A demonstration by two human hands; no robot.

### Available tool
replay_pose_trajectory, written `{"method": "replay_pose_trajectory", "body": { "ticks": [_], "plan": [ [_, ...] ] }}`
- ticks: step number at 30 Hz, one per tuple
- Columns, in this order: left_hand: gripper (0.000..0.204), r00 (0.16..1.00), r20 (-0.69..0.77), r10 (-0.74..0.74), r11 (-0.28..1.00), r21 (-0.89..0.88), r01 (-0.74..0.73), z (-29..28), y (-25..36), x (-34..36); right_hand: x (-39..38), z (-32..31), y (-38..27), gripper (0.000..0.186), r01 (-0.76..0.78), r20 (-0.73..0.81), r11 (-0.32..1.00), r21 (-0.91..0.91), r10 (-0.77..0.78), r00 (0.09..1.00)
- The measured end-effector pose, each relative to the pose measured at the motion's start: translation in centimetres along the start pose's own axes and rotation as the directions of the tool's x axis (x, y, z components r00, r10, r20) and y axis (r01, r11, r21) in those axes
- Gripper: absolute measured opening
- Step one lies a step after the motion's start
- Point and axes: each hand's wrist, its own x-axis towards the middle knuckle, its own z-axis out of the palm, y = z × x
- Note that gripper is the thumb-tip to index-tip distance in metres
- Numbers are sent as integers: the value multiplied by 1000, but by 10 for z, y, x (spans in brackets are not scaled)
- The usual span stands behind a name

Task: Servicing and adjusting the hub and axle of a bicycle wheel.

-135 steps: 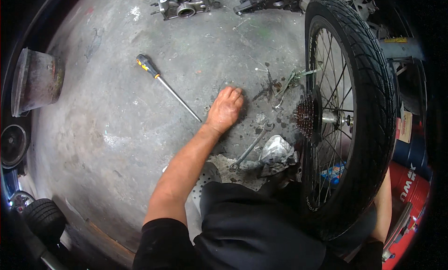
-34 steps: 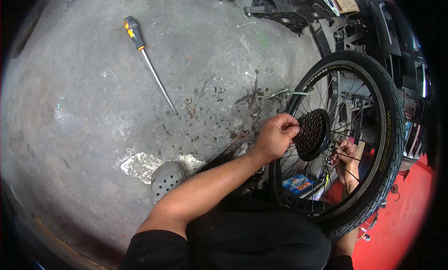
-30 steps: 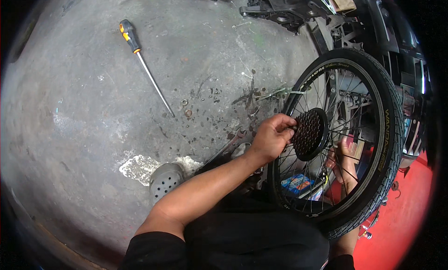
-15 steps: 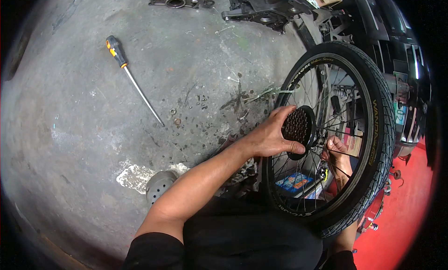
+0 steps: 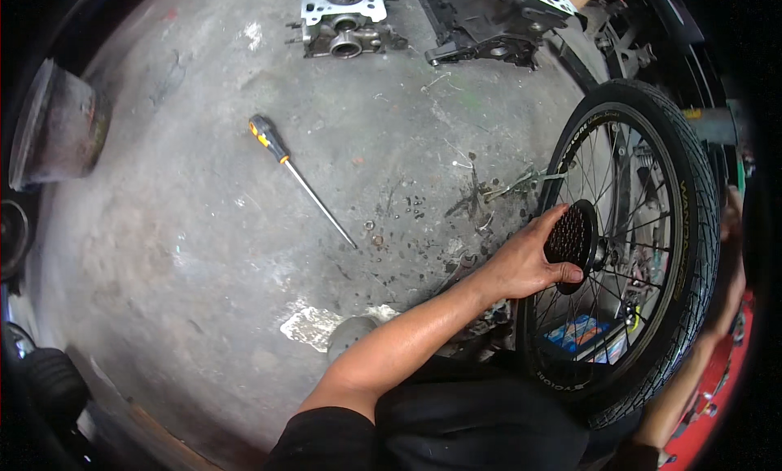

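Note:
A bicycle wheel (image 5: 691, 235) with a black tyre and dark spokes stands upright before me at the right. On its hub sits a dark cassette of sprockets (image 5: 568, 241) with a black disc behind it. My left hand (image 5: 533, 259) grips the cassette, thumb at the lower edge and fingers around the upper side. Past the tyre's outer side, my right forearm runs up to my right hand (image 5: 733, 226), whose fingers are dim and hard to make out at the picture's edge.
A long screwdriver (image 5: 305, 186) lies on the concrete floor beside small nuts (image 5: 376, 240). Metal engine parts (image 5: 346, 31) and a black engine block (image 5: 497, 19) stand at the far side. A grey bucket (image 5: 65, 129) is at the left. My grey clog (image 5: 350, 336) rests near a white patch.
My right hand has left the hub area behind the spokes and moved outside the tyre to the right. My left hand stays on the cassette. The view has shifted left.

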Motion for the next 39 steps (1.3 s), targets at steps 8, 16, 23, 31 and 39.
{"method": "replay_pose_trajectory", "body": {
  "ticks": [8,16,23,31,39],
  "plan": [
    [25,927,-362,102,573,783,242,-134,-16,-31,5,57,-141,45,856,772,440,-272,-432,467],
    [51,837,-495,231,-158,830,535,-231,-15,-97,5,76,-89,47,797,569,599,-76,-630,529],
    [38,984,-176,10,-402,901,165,-335,-22,-124,19,44,-96,46,805,660,577,-141,-551,510],
    [47,979,177,101,140,972,-190,-215,80,-117,33,49,-88,49,810,653,583,62,-638,409],
    [16,988,38,149,571,812,-118,-104,124,-92,22,57,-89,49,749,638,662,33,-591,494]
  ]
}}
